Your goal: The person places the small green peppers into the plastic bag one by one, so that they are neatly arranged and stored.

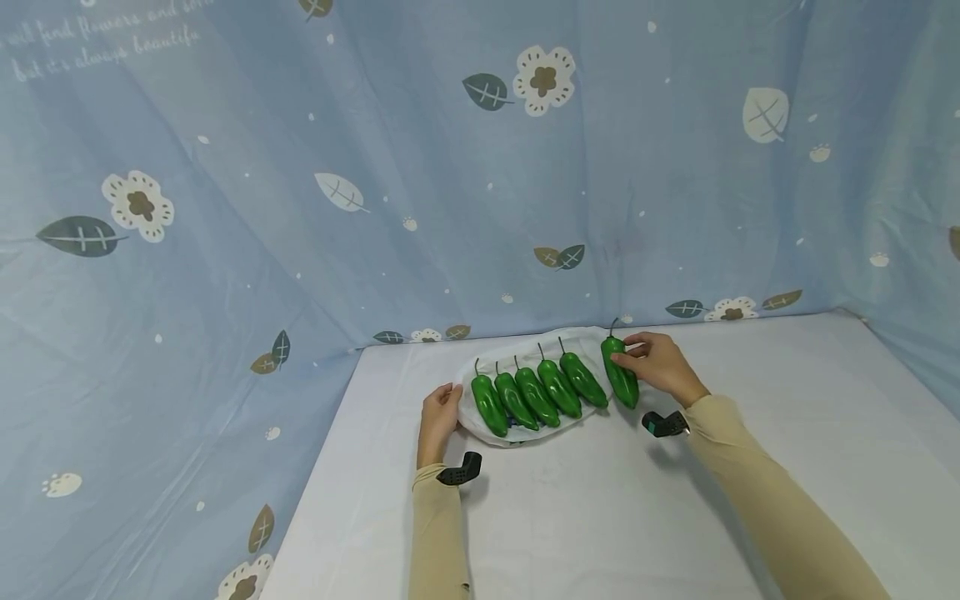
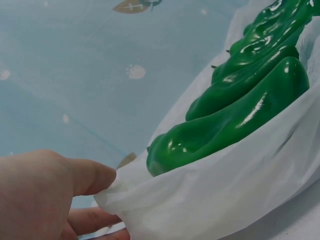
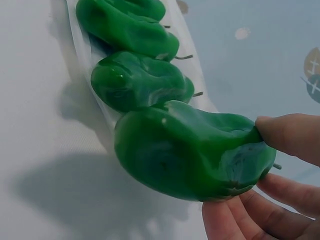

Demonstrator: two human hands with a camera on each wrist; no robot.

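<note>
Several glossy green peppers (image 1: 530,393) with thin stems lie side by side on a white plastic bag (image 1: 459,408), spread out in an oval. At the bag's left edge, my left hand (image 1: 438,418) pinches the thin sheet, thumb (image 2: 95,176) on top and fingers beneath. My right hand (image 1: 660,365) holds one more green pepper (image 1: 619,373) near its stem end, between thumb and fingers. In the right wrist view this held pepper (image 3: 185,155) overlaps the row's nearest pepper (image 3: 140,82) at the bag's right end.
A white-covered table (image 1: 600,517) carries everything. Behind it and at both sides hangs a blue curtain (image 1: 450,167) printed with leaves and flowers. Black wrist cameras (image 1: 461,469) sit on both sleeves.
</note>
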